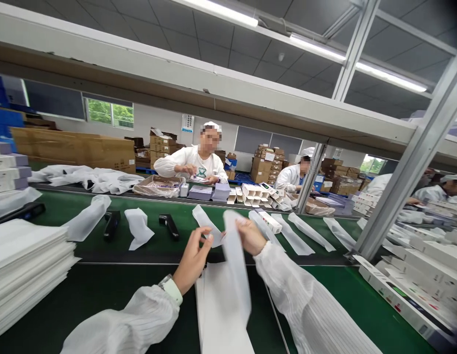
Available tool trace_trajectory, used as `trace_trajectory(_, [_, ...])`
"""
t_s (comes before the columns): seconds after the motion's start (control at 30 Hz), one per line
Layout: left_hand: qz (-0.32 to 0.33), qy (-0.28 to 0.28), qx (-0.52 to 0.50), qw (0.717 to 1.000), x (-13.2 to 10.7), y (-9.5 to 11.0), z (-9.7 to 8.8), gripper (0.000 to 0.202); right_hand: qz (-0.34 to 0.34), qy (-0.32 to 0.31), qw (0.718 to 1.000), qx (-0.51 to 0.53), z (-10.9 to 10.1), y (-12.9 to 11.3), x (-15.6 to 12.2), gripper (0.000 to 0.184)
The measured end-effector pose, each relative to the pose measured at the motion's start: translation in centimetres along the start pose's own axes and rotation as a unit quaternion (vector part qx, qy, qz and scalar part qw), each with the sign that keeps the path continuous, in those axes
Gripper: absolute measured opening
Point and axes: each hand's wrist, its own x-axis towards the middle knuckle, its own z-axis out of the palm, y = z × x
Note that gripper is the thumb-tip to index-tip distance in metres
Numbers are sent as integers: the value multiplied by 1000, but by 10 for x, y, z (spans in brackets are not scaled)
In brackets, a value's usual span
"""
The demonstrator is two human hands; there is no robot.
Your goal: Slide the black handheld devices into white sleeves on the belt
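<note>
A long pale shelf (199, 73) ran above the green belt (184, 206), which was the landmark. A dark green table (335, 290) sat on the near side of the belt. Beyond the belt: large brown cardboard box (73, 150) toward its left, and a person in white (204, 167) working near its middle. White printed boxes (427, 275) were piled near side, right of the belt's middle. Tall sheet stack (29, 260) was near side, toward the belt's left; smaller white stack (210, 314) near side, by its middle. Translucent sleeves (297, 236) lay spaced along the belt. The held sleeve (236, 265) hung from above the belt's near edge, down in front of the smaller stack, slightly blurred. Right hand (252, 236), over the belt, pinched its top end. Left hand (193, 258), over the belt's near edge, had fingers half curled beside it; cannot tell if they touched it. On the belt, left of its middle: two black devices (169, 226). Small white box (271, 222) lay on the belt, right of the hands.
</note>
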Motion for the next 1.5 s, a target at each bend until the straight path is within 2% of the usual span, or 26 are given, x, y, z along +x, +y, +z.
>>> trace_trajectory(0.03, [-15, -14, 22, 1000, -4, -7, 4, 28, -42, 113, 992, -41, -14, -3, 10, 49])
trace_trajectory(0.07, [-32, -39, 57, 997, -8, -13, 8, 28, -78, 225, 966, -96, -30, -6, 19, 49])
trace_trajectory(0.1, [-48, -70, 92, 992, -10, -18, 12, 28, -103, 320, 927, -164, -46, -7, 28, 50])
trace_trajectory(0.17, [-67, -128, 142, 979, -13, -25, 17, 26, -115, 391, 882, -238, -77, -2, 40, 51])
trace_trajectory(0.2, [-73, -152, 154, 974, -12, -27, 17, 25, -108, 392, 876, -262, -88, 4, 43, 51])
trace_trajectory(0.27, [-82, -185, 164, 966, -8, -27, 17, 20, -82, 369, 878, -295, -100, 22, 45, 47])
trace_trajectory(0.37, [-91, -211, 162, 960, -4, -25, 12, 16, -56, 337, 871, -353, -86, 47, 45, 44])
trace_trajectory(0.43, [-79, -197, 148, 966, -6, -24, 9, 16, -68, 274, 848, -448, -58, 55, 48, 47])
trace_trajectory(0.5, [-61, -168, 131, 975, -11, -24, 8, 17, -90, 148, 816, -552, -22, 58, 54, 44])
trace_trajectory(0.57, [-41, -148, 123, 980, -18, -23, 8, 19, -106, 16, 805, -583, 15, 63, 60, 43])
trace_trajectory(0.6, [-33, -147, 127, 980, -21, -22, 9, 20, -114, -22, 805, -582, 32, 68, 63, 43])
trace_trajectory(0.67, [-17, -144, 142, 979, -25, -21, 9, 16, -93, -61, 829, -548, 57, 79, 69, 45])
trace_trajectory(0.77, [-1, -134, 174, 976, -27, -21, 10, 12, -26, -33, 899, -436, 69, 95, 78, 41])
trace_trajectory(0.83, [30, -121, 199, 972, -26, -21, 9, 14, 1, 6, 930, -369, 65, 98, 84, 35])
trace_trajectory(0.9, [73, -99, 238, 963, -25, -21, 7, 15, 17, 34, 945, -324, 56, 96, 85, 37])
trace_trajectory(1.0, [116, -85, 296, 944, -25, -20, 4, 19, 46, 57, 969, -235, 40, 80, 74, 47])
trace_trajectory(1.07, [129, -104, 313, 935, -26, -19, 1, 21, 48, 55, 992, -101, 30, 61, 58, 64])
trace_trajectory(1.17, [139, -137, 297, 935, -27, -17, -1, 16, 32, 25, 996, 76, 20, 30, 30, 99])
trace_trajectory(1.23, [143, -148, 274, 940, -27, -16, -1, 6, 28, 13, 995, 95, 18, 15, 15, 109])
trace_trajectory(1.4, [160, -175, 234, 943, -26, -17, 1, 6, 35, -8, 994, 108, 23, 10, 0, 112])
trace_trajectory(1.5, [155, -166, 229, 947, -24, -18, 2, 9, 44, -8, 995, 93, 27, 10, -3, 95])
